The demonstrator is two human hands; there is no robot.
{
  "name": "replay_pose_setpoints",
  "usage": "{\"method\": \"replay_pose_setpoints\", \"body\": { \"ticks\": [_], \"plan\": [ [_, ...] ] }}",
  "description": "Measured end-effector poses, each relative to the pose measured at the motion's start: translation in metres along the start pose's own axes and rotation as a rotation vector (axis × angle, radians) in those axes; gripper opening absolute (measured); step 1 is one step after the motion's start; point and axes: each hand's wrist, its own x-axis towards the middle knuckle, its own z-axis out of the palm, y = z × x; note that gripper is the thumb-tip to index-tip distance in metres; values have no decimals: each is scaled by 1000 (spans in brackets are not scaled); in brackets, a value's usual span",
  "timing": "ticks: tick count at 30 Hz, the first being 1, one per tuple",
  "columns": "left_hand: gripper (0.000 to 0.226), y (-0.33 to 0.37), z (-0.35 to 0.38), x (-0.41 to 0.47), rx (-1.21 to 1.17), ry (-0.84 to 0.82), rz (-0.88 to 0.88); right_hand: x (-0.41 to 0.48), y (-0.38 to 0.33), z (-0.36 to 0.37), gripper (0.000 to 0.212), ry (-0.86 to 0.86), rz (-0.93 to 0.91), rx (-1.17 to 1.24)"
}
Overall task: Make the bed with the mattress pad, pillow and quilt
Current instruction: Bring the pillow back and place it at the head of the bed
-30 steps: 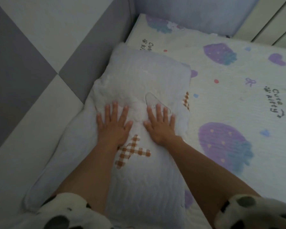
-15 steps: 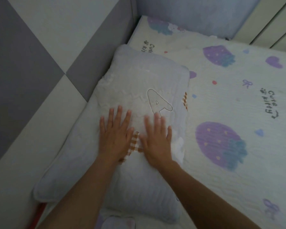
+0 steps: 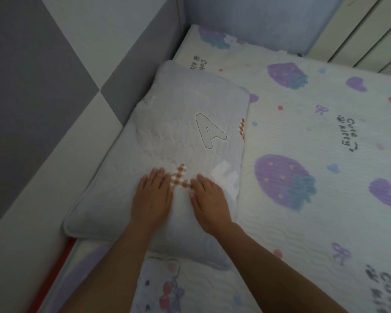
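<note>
Dim, bluish light fills the frame, soft and even, with only faint shadows. A paler, warmer patch sits on the pillow (image 3: pixel 185 143) near centre, perhaps from a lamp by the camera. The wall panels (image 3: pixel 43 98) at 9 o'clock fall darkest. The wide lens bends straight lines toward the edges. The forearms (image 3: pixel 127 256) at 6 o'clock and the mattress pad (image 3: pixel 325 222) print at 5 o'clock are smeared.

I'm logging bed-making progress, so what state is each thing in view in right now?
Pale blue quilted pillow with letter patches: lying flat on the pad, alongside the padded wall.
White mattress pad printed with purple strawberries: spread flat over the bed, under the pillow.
Left hand: open, palm down, pressing the pillow.
Right hand: open, palm down, pressing the pillow.
</note>
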Motion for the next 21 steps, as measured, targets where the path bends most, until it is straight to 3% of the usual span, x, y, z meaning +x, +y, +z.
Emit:
{"method": "replay_pose_setpoints", "body": {
  "ticks": [4, 6, 8, 10, 11, 13, 15, 17, 18, 21],
  "plan": [
    [56, 12, -5, -41, 6, -26, 10, -38, 1, -8, 53, 87, -63, -11],
    [62, 14, 1, -64, -21, -111, -63, -56, 0, -7, 57, 67, -43, -82],
    [78, 12, 13, -82, 15, -228, -95, -72, 4, 8, 64, -142, -136, -211],
    [91, 6, 15, -83, 39, -335, -73, -75, 9, 17, 64, -459, -172, -185],
    [90, 5, 9, -79, -3, -286, -85, -72, 8, 14, 59, -468, -156, -148],
    [73, 13, -8, -69, -25, -42, -135, -65, 2, 2, 49, -237, -143, -45],
    [63, 18, -13, -65, -1, 126, -166, -61, -3, -7, 53, -1, -132, 12],
    [67, 18, -8, -70, -3, 138, -218, -63, 2, -11, 63, 58, -121, -49],
    [68, 16, -6, -73, -26, 76, -244, -63, 7, -12, 67, -20, -114, -96],
    [69, 8, 1, -79, -38, -360, -278, -65, 18, -20, 67, -598, -106, -161]
  ]
}}
